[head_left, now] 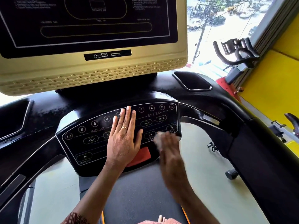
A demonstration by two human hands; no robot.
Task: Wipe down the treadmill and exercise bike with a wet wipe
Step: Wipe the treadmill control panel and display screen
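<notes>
Head: left hand (pixel 124 139) flat on console (pixel 95 151), right hand (pixel 171 159) on wipe (pixel 159 137), grip unclear

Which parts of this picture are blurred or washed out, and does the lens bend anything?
Head view: the right hand and its white wipe are smeared by motion blur; the left hand, flat on the control panel, is sharp; the window is washed out by daylight; the wide lens bows the monitor edges and the handrails.
</notes>
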